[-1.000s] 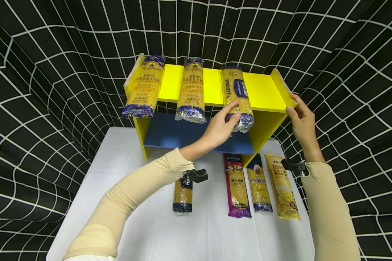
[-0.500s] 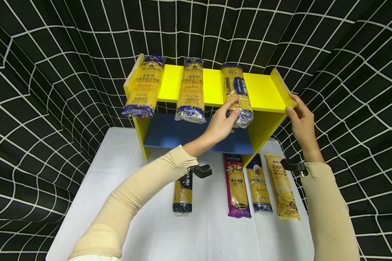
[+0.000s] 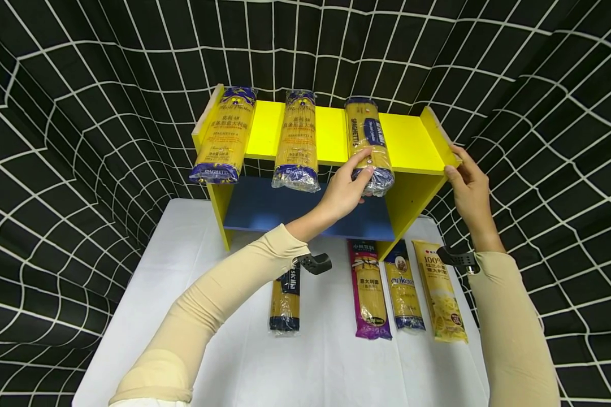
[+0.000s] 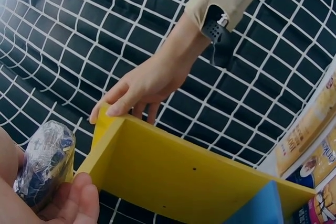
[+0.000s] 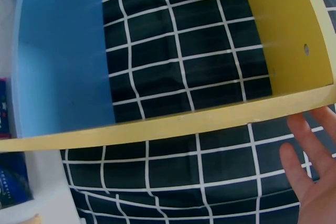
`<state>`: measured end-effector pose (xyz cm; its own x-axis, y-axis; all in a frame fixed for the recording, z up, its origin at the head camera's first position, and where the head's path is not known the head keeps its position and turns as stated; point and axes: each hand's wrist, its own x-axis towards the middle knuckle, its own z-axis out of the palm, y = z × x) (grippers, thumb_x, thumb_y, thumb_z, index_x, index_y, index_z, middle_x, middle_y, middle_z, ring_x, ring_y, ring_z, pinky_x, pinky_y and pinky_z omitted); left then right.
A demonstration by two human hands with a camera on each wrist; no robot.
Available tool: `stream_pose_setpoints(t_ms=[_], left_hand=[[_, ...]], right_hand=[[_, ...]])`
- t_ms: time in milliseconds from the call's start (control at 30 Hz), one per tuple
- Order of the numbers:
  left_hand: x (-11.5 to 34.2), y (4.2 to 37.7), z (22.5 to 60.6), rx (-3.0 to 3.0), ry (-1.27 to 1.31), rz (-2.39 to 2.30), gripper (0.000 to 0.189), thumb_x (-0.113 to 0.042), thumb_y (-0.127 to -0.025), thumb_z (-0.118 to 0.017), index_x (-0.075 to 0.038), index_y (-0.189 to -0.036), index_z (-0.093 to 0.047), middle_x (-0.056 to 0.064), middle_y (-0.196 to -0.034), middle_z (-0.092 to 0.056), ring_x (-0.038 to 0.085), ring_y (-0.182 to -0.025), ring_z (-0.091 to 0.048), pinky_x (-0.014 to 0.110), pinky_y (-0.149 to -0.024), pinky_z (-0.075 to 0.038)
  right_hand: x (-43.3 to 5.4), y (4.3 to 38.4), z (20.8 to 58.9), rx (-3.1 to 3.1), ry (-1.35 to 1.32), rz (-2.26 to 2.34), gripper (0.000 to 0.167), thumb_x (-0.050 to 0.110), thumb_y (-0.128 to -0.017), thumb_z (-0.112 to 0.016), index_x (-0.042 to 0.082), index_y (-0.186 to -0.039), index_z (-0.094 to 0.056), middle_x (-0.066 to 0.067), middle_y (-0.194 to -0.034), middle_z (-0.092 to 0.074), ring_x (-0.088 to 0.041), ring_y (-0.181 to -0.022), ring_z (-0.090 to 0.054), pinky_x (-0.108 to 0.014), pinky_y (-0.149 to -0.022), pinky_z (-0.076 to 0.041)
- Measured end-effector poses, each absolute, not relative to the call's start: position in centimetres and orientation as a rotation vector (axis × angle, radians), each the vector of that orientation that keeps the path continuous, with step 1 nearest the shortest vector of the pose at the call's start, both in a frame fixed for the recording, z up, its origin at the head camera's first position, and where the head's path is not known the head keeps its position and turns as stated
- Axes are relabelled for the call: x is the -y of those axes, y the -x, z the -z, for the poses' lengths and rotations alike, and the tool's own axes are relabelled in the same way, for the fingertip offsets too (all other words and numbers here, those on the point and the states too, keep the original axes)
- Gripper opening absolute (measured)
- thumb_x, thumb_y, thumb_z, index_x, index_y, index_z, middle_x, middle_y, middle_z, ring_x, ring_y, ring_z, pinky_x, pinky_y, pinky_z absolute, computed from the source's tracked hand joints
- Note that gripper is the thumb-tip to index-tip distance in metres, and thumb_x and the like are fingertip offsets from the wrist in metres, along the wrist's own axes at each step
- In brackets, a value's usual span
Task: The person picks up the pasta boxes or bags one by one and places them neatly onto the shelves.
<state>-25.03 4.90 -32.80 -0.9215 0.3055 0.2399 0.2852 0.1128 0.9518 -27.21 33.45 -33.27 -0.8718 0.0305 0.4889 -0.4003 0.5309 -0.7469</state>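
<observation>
My left hand [image 3: 342, 192] grips the front end of a spaghetti pack [image 3: 367, 133] with a dark blue label, which lies on the yellow top board of a small shelf [image 3: 330, 135]. The pack's crinkled clear end [image 4: 47, 163] juts past the board's front edge, with fingers curled under it in the left wrist view. At the shelf's upper right corner, my right hand [image 3: 472, 189] holds the yellow side panel [image 3: 440, 141] between thumb and fingers. Two matching spaghetti packs, one at the left [image 3: 227, 135] and one in the middle [image 3: 297, 138], lie along the same board.
On the white table [image 3: 224, 339] lie a dark-labelled pasta pack [image 3: 286, 305], partly under my left forearm, and a purple-edged pack [image 3: 370, 294], a blue ankara pack [image 3: 406, 288] and a yellow pack [image 3: 441, 294] at right. A blue lower board [image 3: 305, 209] spans the shelf.
My left hand has moved slightly up and away, sliding the spaghetti pack farther back on the top board. The right hand has stayed at the corner.
</observation>
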Motion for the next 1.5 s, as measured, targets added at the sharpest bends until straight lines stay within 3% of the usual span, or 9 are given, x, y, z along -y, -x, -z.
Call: stream_pose_setpoints(t_ms=[167,333,433,500,600,667,800,1167,1500], left_hand=[[-4.7,24.9,33.0,-2.319,-0.638,-1.928,0.050,-0.033,-0.107,-0.040,-0.035,-0.156,-0.027,-0.001,-0.155,-0.039,0.023,-0.093,-0.073,0.030,-0.073,-0.059],[-4.0,24.4,33.5,-2.337,-0.740,-1.871,0.053,-0.035,-0.107,-0.040,-0.040,-0.157,-0.021,0.003,-0.154,-0.042,0.020,-0.088,-0.072,0.028,-0.073,-0.057],[-3.6,23.9,33.8,-2.365,-0.818,-1.839,0.055,-0.034,-0.107,-0.041,-0.039,-0.157,-0.018,0.007,-0.140,-0.056,0.018,-0.082,-0.071,0.029,-0.074,-0.057],[-3.3,23.5,34.0,-2.384,-0.867,-1.813,0.056,-0.034,-0.107,-0.041,-0.039,-0.158,-0.017,0.010,-0.121,-0.067,0.017,-0.078,-0.071,0.029,-0.073,-0.058],[-2.8,22.8,34.2,-2.410,-0.919,-1.774,0.057,-0.036,-0.107,-0.042,-0.041,-0.157,-0.017,0.009,-0.097,-0.072,0.015,-0.072,-0.070,0.030,-0.071,-0.058],[-2.5,22.3,34.4,-2.419,-0.963,-1.755,0.057,-0.035,-0.106,-0.043,-0.042,-0.157,-0.017,0.006,-0.092,-0.072,0.013,-0.069,-0.069,0.029,-0.069,-0.057],[-2.0,21.2,35.1,-2.421,-1.065,-1.733,0.057,-0.032,-0.106,-0.044,-0.042,-0.156,-0.020,0.002,-0.089,-0.071,0.011,-0.068,-0.068,0.027,-0.068,-0.057],[0.3,19.7,40.1,-2.371,-1.387,-1.644,0.051,-0.017,-0.105,-0.048,-0.024,-0.154,-0.036,-0.002,-0.092,-0.069,0.007,-0.072,-0.060,0.022,-0.060,-0.047],[3.3,19.2,48.3,-2.363,-1.089,-1.561,0.049,-0.024,-0.103,-0.053,-0.032,-0.150,-0.041,-0.003,-0.103,-0.070,0.008,-0.082,-0.064,0.026,-0.064,-0.052]], right_hand=[[-33.5,27.2,33.3,2.332,-0.293,-1.289,0.044,0.020,-0.103,-0.053,0.021,-0.146,-0.050,0.008,-0.120,-0.064,0.004,-0.099,-0.057,-0.008,-0.088,-0.044],[-33.5,27.2,33.3,2.344,-0.280,-1.273,0.044,0.022,-0.103,-0.053,0.023,-0.147,-0.050,0.007,-0.122,-0.064,0.004,-0.099,-0.057,-0.008,-0.088,-0.044],[-33.5,27.2,33.3,2.346,-0.274,-1.277,0.044,0.022,-0.103,-0.053,0.024,-0.147,-0.050,0.008,-0.122,-0.064,0.004,-0.099,-0.057,-0.008,-0.088,-0.044],[-33.5,27.2,33.3,2.343,-0.277,-1.285,0.044,0.022,-0.103,-0.053,0.024,-0.146,-0.050,0.008,-0.121,-0.064,0.004,-0.099,-0.057,-0.008,-0.087,-0.043],[-33.5,27.2,33.2,2.342,-0.286,-1.291,0.044,0.022,-0.103,-0.053,0.023,-0.147,-0.050,0.008,-0.120,-0.064,0.003,-0.099,-0.057,-0.008,-0.088,-0.044],[-33.5,27.2,33.2,2.343,-0.291,-1.290,0.044,0.022,-0.103,-0.053,0.022,-0.147,-0.049,0.007,-0.121,-0.064,0.003,-0.099,-0.057,-0.008,-0.088,-0.044],[-33.6,27.2,33.2,2.338,-0.295,-1.295,0.044,0.021,-0.103,-0.053,0.022,-0.147,-0.049,0.007,-0.122,-0.064,0.004,-0.099,-0.057,-0.008,-0.088,-0.044],[-33.6,27.2,33.3,2.334,-0.284,-1.291,0.044,0.021,-0.103,-0.053,0.023,-0.146,-0.050,0.006,-0.121,-0.064,0.004,-0.098,-0.057,-0.008,-0.088,-0.044],[-33.7,27.4,33.4,2.315,-0.324,-1.291,0.044,0.019,-0.102,-0.053,0.021,-0.146,-0.050,0.007,-0.119,-0.065,0.004,-0.098,-0.058,-0.008,-0.087,-0.045]])
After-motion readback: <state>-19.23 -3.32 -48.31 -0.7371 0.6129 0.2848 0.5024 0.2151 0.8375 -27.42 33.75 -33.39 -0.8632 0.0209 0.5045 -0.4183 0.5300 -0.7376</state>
